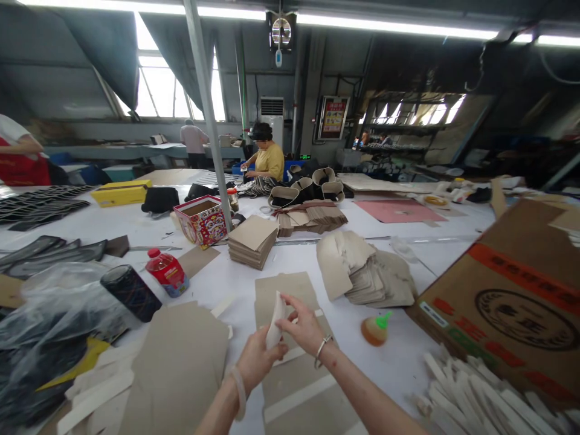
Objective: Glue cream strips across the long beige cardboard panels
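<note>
My left hand (256,362) and my right hand (304,329) meet over the white table (399,362), and together they pinch a small white strip (274,320) that stands nearly upright between the fingers. Under the hands lies a flat grey cardboard piece (283,293) with white strips stuck across it (299,399). An orange glue bottle with a green tip (375,329) lies on its side just right of my right hand. At the lower right is a pile of white strips (480,399).
Grey cardboard sheets (179,368) lie at lower left, stacks of cardboard (251,241) and folded pieces (362,269) ahead. A large brown carton (512,296) fills the right. A red bottle (167,272), dark cylinder (131,293) and plastic bags (49,314) sit left. A person in yellow (267,157) works beyond.
</note>
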The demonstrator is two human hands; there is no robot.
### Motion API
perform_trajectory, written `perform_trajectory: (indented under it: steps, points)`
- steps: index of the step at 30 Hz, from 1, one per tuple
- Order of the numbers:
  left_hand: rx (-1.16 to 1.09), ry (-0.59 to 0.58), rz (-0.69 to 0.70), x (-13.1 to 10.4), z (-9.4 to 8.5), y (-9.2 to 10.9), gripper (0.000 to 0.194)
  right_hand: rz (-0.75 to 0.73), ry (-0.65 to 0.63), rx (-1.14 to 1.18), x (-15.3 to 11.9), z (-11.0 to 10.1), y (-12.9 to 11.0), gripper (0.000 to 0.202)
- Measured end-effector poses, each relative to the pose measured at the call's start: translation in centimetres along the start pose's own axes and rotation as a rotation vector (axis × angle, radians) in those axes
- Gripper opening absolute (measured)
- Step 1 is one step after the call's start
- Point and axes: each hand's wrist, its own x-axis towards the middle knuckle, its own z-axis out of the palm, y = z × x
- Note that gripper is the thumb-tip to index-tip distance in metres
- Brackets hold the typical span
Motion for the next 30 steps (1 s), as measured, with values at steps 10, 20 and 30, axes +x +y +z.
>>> perform_trajectory:
  steps: [10,20,30]
  points:
    - [-0.037,-0.043,0.109,-1.3,1.2,-0.5,0.019,-0.072,0.07,-0.04,-2.4,-1.4,-0.3,0.066]
    - [-0.062,0.005,0.084,-0.4,2.6,-0.1,0.023,-0.113,0.272,-0.024,-2.7,-1.5,0.8,0.033]
    - [-0.571,0.089,-0.211,-2.8,3.0,1.2,0.041,0.216,0.237,0.979,-3.3,-3.7,-0.4,0.027]
